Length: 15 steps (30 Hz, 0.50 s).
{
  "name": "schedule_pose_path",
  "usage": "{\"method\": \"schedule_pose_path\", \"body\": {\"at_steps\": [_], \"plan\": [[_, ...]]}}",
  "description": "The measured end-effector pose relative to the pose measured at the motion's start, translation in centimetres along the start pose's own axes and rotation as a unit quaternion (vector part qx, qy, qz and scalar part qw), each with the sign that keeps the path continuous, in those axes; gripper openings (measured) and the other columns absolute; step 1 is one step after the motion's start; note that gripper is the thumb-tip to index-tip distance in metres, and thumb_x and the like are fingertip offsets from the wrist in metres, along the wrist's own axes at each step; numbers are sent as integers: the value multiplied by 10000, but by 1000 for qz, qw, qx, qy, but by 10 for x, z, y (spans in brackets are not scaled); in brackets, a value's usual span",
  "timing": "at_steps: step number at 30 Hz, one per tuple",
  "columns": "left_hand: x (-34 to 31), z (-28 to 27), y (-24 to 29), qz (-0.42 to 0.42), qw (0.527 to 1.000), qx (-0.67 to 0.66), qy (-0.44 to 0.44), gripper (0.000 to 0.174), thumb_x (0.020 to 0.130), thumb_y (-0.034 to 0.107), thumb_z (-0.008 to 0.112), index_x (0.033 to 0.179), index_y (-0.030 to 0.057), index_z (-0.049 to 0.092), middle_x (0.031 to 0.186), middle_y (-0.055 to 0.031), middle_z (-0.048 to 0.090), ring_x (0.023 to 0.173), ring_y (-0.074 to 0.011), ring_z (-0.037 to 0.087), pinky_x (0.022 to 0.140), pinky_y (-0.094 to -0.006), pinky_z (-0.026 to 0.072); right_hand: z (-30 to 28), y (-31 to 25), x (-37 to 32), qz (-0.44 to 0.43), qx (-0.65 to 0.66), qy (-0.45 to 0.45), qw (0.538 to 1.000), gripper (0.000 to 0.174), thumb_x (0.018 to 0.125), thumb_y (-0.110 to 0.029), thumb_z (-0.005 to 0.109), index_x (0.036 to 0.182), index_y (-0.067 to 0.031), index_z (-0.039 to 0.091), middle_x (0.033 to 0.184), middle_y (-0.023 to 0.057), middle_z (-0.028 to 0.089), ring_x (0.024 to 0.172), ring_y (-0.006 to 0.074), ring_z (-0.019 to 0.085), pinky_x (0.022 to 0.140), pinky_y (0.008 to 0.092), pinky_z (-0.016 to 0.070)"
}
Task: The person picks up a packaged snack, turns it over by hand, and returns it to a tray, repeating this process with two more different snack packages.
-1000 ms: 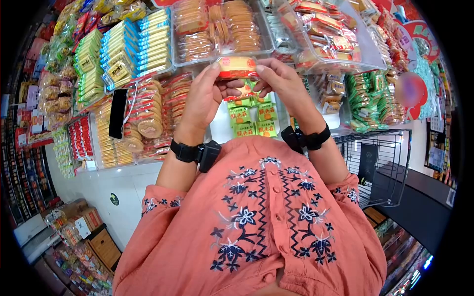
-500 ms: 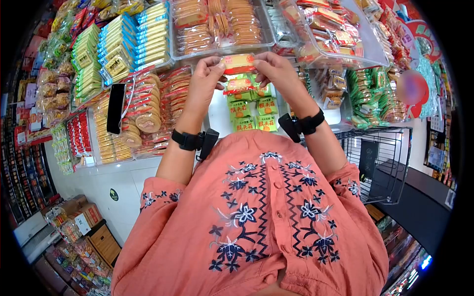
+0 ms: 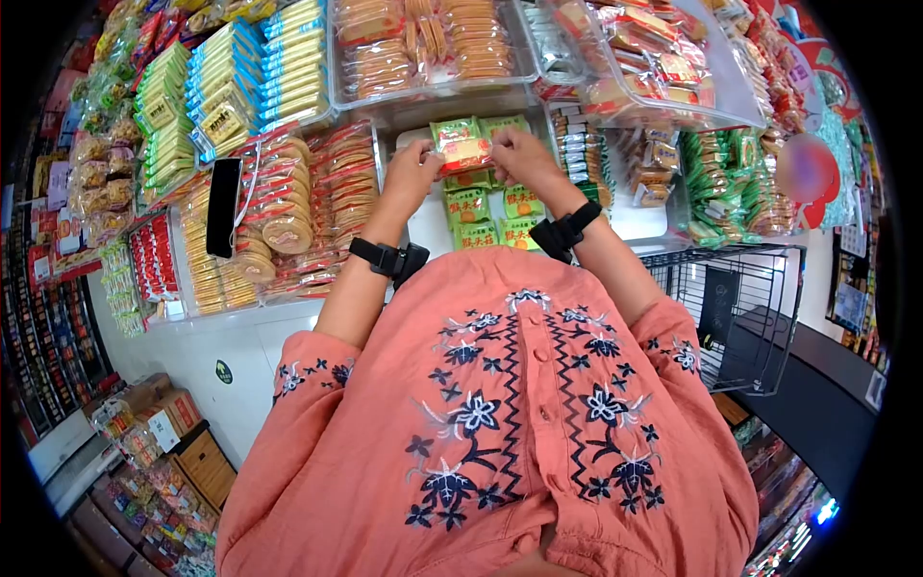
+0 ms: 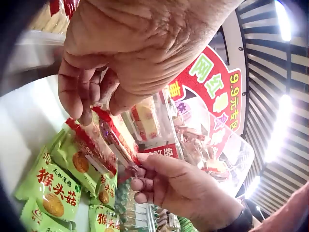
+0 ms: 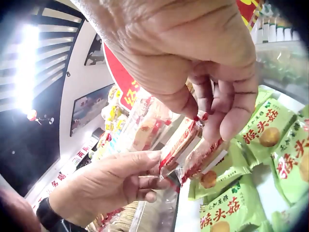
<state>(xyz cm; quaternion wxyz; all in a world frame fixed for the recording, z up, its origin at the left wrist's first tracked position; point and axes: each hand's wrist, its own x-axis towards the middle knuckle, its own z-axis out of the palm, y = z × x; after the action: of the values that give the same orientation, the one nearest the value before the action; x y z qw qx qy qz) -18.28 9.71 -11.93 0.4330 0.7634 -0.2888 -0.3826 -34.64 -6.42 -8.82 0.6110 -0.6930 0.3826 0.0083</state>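
Left hand (image 3: 410, 177) and right hand (image 3: 528, 162) pinch opposite ends of a red-and-cream packet (image 3: 465, 154), fingertips nearly closed; its long axis runs from nine to three o'clock, neither hand clearly nearer; green packets (image 3: 468, 206) lie towards six o'clock.

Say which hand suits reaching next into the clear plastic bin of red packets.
Right, probably: the right hand is nearer the bin; the left hand is farther across. Both pinch a red and cream packet, so right must release first.
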Motion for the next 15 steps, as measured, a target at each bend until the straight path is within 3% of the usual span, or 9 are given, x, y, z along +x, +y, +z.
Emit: {"method": "schedule_pose_path", "body": {"at_steps": [2, 5, 11, 15], "plan": [[9, 2, -15, 19, 999, 47, -11, 470, 939, 263, 623, 1297, -35, 561, 949, -90, 692, 751, -129, 653, 559, -256, 510, 2, 6, 5, 8, -15, 8, 1000, 201, 940, -222, 607, 999, -30, 591, 781, 45, 637, 625, 108, 632, 512, 259, 513], [8, 6, -17, 29, 997, 71, 10, 468, 927, 262, 633, 1274, -46, 570, 929, -112, 698, 747, -135, 655, 548, -270, 504, 6, 17, 13, 11, -24, 32, 999, 168, 905, -188, 603, 962, -31, 596, 759, 70, 657, 611, 144, 662, 510, 300, 526], [13, 10, -29, 92, 981, 163, 56, 438, 901, 253, 657, 1200, -63, 610, 927, -182, 701, 757, -242, 680, 671, -346, 535, 8, 22, 15, 1, -37, 49, 998, 157, 886, -179, 612, 932, -32, 586, 737, 89, 654, 590, 162, 660, 505, 327, 516], [12, 12, -27, 85, 981, 159, 65, 430, 897, 258, 662, 1192, -52, 621, 971, -217, 682, 820, -282, 680, 730, -374, 540, 10, 25, 16, -8, -30, 55, 998, 153, 883, -174, 617, 927, -32, 578, 719, 85, 639, 567, 161, 638, 495, 329, 500]]}}
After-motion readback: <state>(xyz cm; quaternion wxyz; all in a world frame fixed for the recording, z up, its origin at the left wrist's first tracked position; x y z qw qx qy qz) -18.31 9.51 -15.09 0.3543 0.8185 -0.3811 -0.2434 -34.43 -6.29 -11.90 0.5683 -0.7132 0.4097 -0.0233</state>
